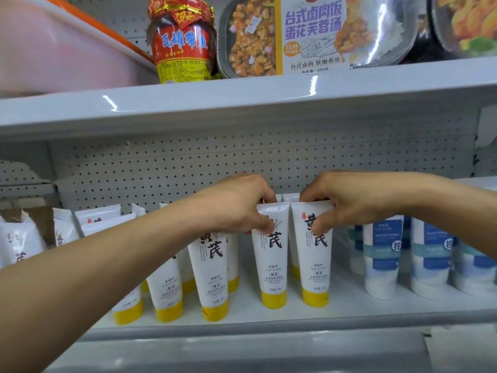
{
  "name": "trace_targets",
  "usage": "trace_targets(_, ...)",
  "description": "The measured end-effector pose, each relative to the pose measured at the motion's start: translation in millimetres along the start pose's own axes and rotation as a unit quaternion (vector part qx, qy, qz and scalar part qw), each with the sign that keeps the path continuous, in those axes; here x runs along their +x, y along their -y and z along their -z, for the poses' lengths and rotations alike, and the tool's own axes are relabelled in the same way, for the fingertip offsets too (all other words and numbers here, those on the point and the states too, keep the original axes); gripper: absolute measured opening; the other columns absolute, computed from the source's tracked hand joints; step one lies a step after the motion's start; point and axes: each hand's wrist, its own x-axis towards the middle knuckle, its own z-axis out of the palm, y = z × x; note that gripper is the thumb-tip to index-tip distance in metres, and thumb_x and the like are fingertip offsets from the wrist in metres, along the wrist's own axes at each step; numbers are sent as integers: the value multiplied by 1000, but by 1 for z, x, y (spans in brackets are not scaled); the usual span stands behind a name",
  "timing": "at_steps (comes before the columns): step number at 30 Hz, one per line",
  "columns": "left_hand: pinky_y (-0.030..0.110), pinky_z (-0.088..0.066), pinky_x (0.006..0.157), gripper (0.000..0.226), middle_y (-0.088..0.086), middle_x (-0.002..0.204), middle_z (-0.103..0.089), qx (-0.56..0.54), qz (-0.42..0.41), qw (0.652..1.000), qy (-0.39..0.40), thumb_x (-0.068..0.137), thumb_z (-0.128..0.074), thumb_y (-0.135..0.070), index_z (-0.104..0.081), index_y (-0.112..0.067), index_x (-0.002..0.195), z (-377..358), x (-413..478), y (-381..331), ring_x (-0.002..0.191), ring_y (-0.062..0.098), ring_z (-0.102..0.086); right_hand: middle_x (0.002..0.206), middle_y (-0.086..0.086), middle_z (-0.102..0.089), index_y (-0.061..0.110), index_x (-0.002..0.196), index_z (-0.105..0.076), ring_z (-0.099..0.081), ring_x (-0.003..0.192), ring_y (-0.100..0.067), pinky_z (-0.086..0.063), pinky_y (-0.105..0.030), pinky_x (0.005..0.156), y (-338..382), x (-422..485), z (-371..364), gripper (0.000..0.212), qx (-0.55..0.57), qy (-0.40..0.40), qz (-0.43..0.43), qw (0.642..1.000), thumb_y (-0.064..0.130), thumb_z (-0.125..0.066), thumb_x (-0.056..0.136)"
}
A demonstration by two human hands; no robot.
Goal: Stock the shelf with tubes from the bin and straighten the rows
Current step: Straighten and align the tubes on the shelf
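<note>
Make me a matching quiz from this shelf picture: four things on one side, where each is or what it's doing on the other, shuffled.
1 left hand
2 right hand
3 blue-labelled tubes
4 red jar

A on the upper shelf
B right end of the lower shelf
C pinches the end yellow-capped tube, beside the blue ones
D pinches the second yellow-capped tube

Pairs: 1-D, 2-C, 3-B, 4-A

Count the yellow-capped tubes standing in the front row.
5. Three tubes stand at left, the first partly behind the forearm; the left hand grips the fourth tube, the right hand the fifth tube. Others behind them are partly hidden.
</note>
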Motion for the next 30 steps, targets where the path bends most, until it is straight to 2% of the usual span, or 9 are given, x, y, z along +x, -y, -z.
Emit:
trace_targets(3,33,-58,73,17,-6,88,-70,1,6,1000,-2,80,-76,-35,-71,-28,94,-2,1,1,73,11,-67,97,19,-70,29,99,-67,-66,88,0,-56,-28,83,0,1,-1,16,4,-4,-4,1000,32,-71,84)
trace_targets(8,28,-55,71,20,-6,91,-69,3,5,1000,-1,81,-74,-34,-69,-27,99,0,0,1,74,8,-66,91,18,-70,28,93,-67,-65,82,0,-55,-23,74,0,2,-1,9,5,-8,2,1000,30,-71,85)
trace_targets(12,30,-56,75,20,-6,93,-68,-2,3,1000,10,81,-74,-35,-67,-28,98,0,-1,2,74,7,-64,91,17,-71,28,91,-66,-68,82,-4,-58,-27,75,-3,3,-2,8,29,-1,0,1000,28,-71,85)
trace_targets(15,26,-52,71,18,-8,95,-65,-4,1,1000,19,82,-73,-34,-64,-30,97,1,-2,3,74,2,-59,91,15,-72,27,93,-67,-70,82,-4,-59,-26,73,-5,2,-3,9,71,9,1,997,25,-71,86)
trace_targets(19,27,-52,70,16,-10,95,-64,-12,5,1000,25,84,-72,-33,-63,-32,96,1,-1,2,76,5,-62,92,15,-73,27,94,-66,-71,80,-3,-59,-24,71,-7,2,-3,9,87,13,0,996,26,-70,86)
trace_targets(23,32,-57,75,17,-9,96,-66,-23,10,999,25,85,-71,-34,-64,-30,99,0,0,3,77,8,-66,92,14,-74,26,95,-66,-71,78,-2,-59,-23,70,-6,2,-4,10,91,9,-7,996,26,-70,86)
trace_targets(30,22,-53,57,15,-9,88,-70,-35,15,999,26,83,-73,-32,-64,-28,93,2,0,0,66,8,-70,94,16,-73,28,97,-66,-70,84,-4,-59,-31,80,0,2,-1,14,39,7,-19,999,30,-71,85)
